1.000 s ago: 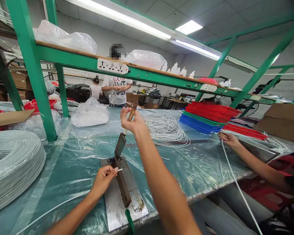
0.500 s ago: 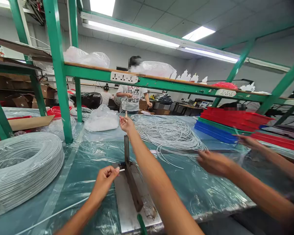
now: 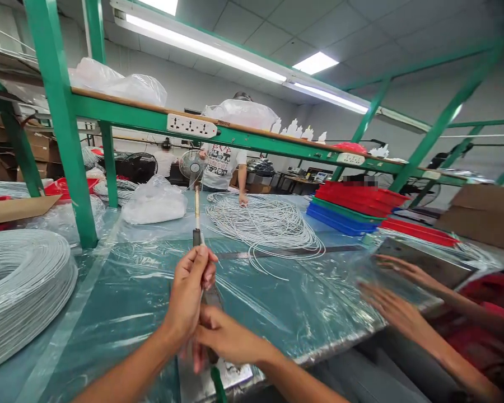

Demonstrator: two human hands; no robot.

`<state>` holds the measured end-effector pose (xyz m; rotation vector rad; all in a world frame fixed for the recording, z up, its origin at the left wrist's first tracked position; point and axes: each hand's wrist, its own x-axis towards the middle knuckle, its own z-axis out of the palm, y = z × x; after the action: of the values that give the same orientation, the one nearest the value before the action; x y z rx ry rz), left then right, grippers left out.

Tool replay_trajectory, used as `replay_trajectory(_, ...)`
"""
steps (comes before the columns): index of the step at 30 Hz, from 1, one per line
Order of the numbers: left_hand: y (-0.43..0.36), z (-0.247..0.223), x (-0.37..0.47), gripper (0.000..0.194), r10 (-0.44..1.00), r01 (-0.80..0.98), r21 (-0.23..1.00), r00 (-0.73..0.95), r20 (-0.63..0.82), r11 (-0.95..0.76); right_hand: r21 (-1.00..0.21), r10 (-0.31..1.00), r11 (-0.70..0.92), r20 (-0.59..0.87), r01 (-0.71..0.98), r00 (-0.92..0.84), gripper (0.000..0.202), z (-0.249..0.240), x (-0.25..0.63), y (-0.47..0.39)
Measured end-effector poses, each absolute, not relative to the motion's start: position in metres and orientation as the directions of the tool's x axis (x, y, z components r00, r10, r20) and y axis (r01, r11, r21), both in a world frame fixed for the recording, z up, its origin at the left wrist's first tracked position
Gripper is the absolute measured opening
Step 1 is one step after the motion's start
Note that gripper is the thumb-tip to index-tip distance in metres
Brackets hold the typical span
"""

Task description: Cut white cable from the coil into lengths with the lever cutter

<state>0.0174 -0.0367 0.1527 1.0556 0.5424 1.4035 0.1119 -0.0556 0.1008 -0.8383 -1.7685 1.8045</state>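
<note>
My left hand (image 3: 189, 294) is closed with its fingertips pinched together, just in front of a hand-lever tool. A thin white cable (image 3: 203, 285) shows at its fingers. Below it, my right hand (image 3: 229, 338) is close against the left wrist, its fingers partly hidden and smeared by motion. The tool's lever (image 3: 197, 210) stands upright beyond my left hand, and neither hand is on its pale grip. Both hands cover most of the tool's body. Its metal base plate (image 3: 239, 372) shows underneath, with a green handle (image 3: 218, 385) at the near edge.
A big coil of white cable (image 3: 29, 296) lies at left, and a loose cable heap (image 3: 264, 224) ahead. A plastic bag (image 3: 153, 198) sits beside a green post (image 3: 63, 123). Stacked trays (image 3: 353, 201) stand at right. A co-worker's hands (image 3: 397, 302) are close by; another person (image 3: 222, 168) stands opposite.
My right hand has let go of the lever and come down beside my left hand. My left hand has risen toward the tool's upright. The view has turned slightly right.
</note>
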Motion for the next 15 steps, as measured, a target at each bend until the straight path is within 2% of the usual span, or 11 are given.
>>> replay_trajectory(3,-0.042,0.157,0.025,0.038,0.918,-0.336,0.912,0.230,0.322,-0.236,-0.999,0.762,-0.039,-0.017,-0.020,-0.647,0.063,0.103,0.113,-0.061)
replay_trajectory(5,-0.047,0.156,0.015,0.050,0.889,-0.120,0.954,0.346,0.300,-0.275,-0.997,0.841,-0.011,0.035,-0.081,-0.539,0.061,0.114,0.130,-0.058)
replay_trajectory(7,-0.053,0.148,-0.004,0.060,0.854,0.131,0.952,0.487,0.181,-0.276,-0.987,0.931,0.031,0.086,-0.159,-0.354,0.053,0.127,0.159,-0.053)
replay_trajectory(9,-0.056,0.134,-0.026,0.057,0.821,0.367,0.888,0.571,0.021,-0.278,-0.969,0.986,0.087,0.116,-0.233,-0.117,0.048,0.141,0.194,-0.047)
replay_trajectory(11,-0.055,0.118,-0.049,0.048,0.829,0.511,0.813,0.555,-0.064,-0.280,-0.956,0.990,0.137,0.122,-0.258,0.072,0.047,0.149,0.229,-0.043)
replay_trajectory(13,-0.045,0.105,-0.070,0.040,0.881,0.594,0.754,0.471,-0.041,-0.282,-0.956,0.974,0.169,0.126,-0.240,0.187,0.045,0.152,0.264,-0.040)
replay_trajectory(15,-0.029,0.098,-0.090,0.030,0.939,0.634,0.728,0.342,0.041,-0.262,-0.955,0.954,0.193,0.130,-0.224,0.271,0.040,0.149,0.298,-0.038)
